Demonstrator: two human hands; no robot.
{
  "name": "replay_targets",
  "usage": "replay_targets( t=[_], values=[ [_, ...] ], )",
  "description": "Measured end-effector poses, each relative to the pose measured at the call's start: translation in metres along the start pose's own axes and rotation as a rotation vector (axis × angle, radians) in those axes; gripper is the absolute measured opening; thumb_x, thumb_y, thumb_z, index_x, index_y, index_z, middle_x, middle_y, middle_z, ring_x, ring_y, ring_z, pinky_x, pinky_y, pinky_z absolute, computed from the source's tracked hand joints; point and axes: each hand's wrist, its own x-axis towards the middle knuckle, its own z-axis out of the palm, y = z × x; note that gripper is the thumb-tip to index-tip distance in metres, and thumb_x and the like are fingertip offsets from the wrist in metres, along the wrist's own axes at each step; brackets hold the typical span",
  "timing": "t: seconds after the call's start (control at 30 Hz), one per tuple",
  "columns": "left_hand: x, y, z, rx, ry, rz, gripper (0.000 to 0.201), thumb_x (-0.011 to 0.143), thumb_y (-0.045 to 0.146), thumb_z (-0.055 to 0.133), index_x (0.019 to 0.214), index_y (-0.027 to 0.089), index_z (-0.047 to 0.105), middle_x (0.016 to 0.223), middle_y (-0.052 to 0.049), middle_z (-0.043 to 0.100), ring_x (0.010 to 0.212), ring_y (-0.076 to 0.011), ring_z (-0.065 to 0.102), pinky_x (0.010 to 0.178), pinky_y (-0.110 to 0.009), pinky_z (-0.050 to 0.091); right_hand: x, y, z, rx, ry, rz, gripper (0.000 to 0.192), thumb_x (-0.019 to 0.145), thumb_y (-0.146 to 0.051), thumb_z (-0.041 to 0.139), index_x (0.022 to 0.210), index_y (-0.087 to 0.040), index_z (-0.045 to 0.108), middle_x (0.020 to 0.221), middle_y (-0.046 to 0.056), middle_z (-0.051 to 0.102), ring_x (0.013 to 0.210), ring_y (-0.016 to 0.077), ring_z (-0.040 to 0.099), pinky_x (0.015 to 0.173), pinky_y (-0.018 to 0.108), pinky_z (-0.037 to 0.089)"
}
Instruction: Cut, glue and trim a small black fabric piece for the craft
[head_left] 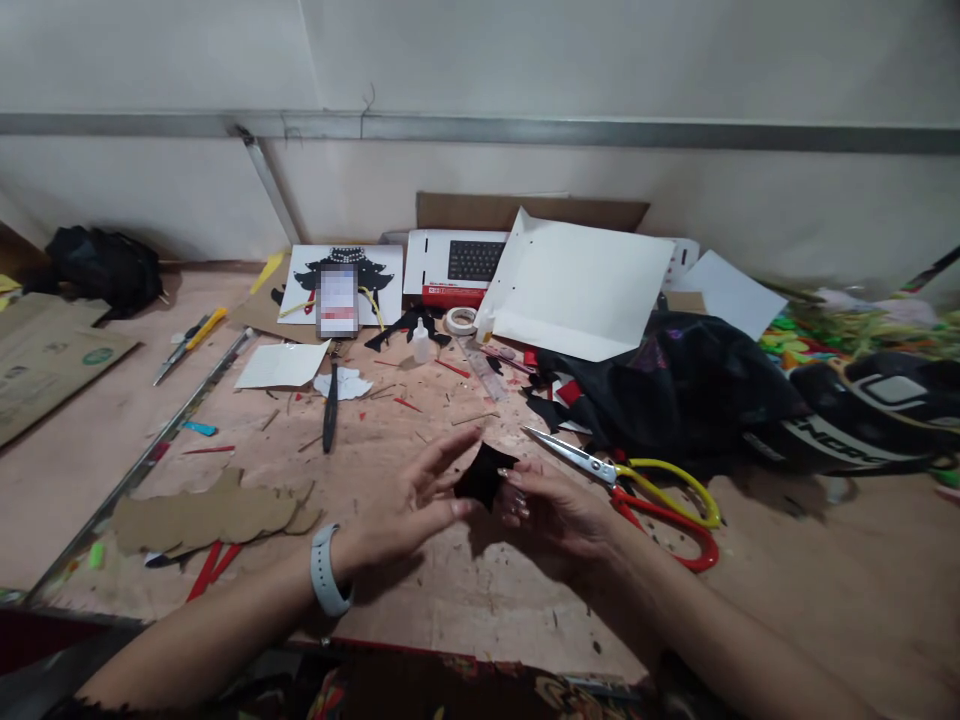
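A small black cut-out piece [484, 476] is held above the worktable between both hands. My left hand [409, 505], with a pale wristband [327, 570], pinches its left edge with fingers spread. My right hand [551, 508] grips its right side from below. Red and yellow handled scissors [637, 487] lie just right of my right hand, blades pointing left.
A cut cardboard shape [206, 513] lies at the left. A black knife [330, 408], glue bottle [421, 343], tape roll [460, 320], phone [337, 299], white sheets [577, 285], a keyboard box [454, 262] and black fabric [675, 390] crowd the back. A metal ruler [161, 435] runs diagonally left.
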Motion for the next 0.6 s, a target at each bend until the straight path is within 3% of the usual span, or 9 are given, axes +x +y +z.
replay_targets(
  t=[0.07,0.13,0.2,0.27,0.4,0.5,0.6],
  values=[
    [0.006,-0.003,-0.002,-0.056,0.099,-0.088,0.063,0.080,0.023,0.072,0.137,0.029,0.047,0.150,-0.008,0.042,0.132,-0.0260,0.047,0.106,-0.038,0.041,0.000,0.001,0.000,0.014,-0.004,0.032,0.016,0.072,-0.023,0.080,0.075,-0.015,0.066,0.057,-0.002,0.060,0.053,0.0077,0.054,0.054,0.019,0.043],
    [0.010,-0.006,-0.003,-0.082,0.112,-0.227,0.066,0.074,0.024,0.078,0.133,0.024,0.049,0.132,-0.012,0.059,0.119,-0.0247,0.057,0.097,-0.035,0.046,0.001,0.003,0.000,0.060,0.030,0.050,0.015,0.071,-0.019,0.080,0.076,-0.016,0.066,0.059,-0.003,0.060,0.052,0.0069,0.054,0.054,0.018,0.044],
    [0.013,-0.008,-0.005,-0.152,0.083,-0.353,0.057,0.072,0.025,0.080,0.123,0.019,0.056,0.107,-0.010,0.069,0.098,-0.0215,0.066,0.083,-0.031,0.051,0.001,0.004,-0.001,0.111,0.078,0.046,0.016,0.070,-0.017,0.080,0.077,-0.017,0.065,0.059,-0.004,0.060,0.052,0.0067,0.055,0.054,0.018,0.045],
    [0.015,-0.008,-0.010,-0.213,0.091,-0.425,0.040,0.071,0.026,0.080,0.106,0.015,0.062,0.092,-0.008,0.070,0.079,-0.0162,0.066,0.071,-0.026,0.050,0.002,0.006,-0.003,0.123,0.116,0.043,0.018,0.070,-0.017,0.080,0.078,-0.018,0.064,0.059,-0.005,0.059,0.053,0.0065,0.054,0.053,0.017,0.045],
    [0.019,-0.004,-0.022,-0.254,0.193,-0.475,0.033,0.068,0.027,0.082,0.091,0.015,0.061,0.089,-0.005,0.069,0.072,-0.0134,0.065,0.065,-0.024,0.050,0.003,0.008,-0.006,0.041,0.150,0.039,0.017,0.072,-0.021,0.079,0.078,-0.017,0.063,0.057,-0.006,0.057,0.048,0.0054,0.050,0.047,0.016,0.042],
    [0.021,-0.006,-0.026,-0.201,0.271,-0.439,0.039,0.071,0.028,0.080,0.101,0.018,0.057,0.091,-0.004,0.068,0.070,-0.0118,0.064,0.060,-0.020,0.047,0.004,0.010,-0.005,-0.051,0.137,0.029,0.020,0.070,-0.023,0.081,0.076,-0.015,0.063,0.058,-0.005,0.058,0.047,0.0042,0.049,0.047,0.015,0.042],
    [0.022,-0.009,-0.024,-0.098,0.269,-0.334,0.048,0.075,0.028,0.076,0.116,0.020,0.053,0.085,-0.002,0.066,0.065,-0.0097,0.061,0.054,-0.017,0.043,0.004,0.012,-0.002,-0.140,0.131,0.003,0.024,0.068,-0.027,0.082,0.078,-0.013,0.065,0.061,-0.004,0.060,0.047,0.0036,0.050,0.047,0.014,0.042]
  ],
)
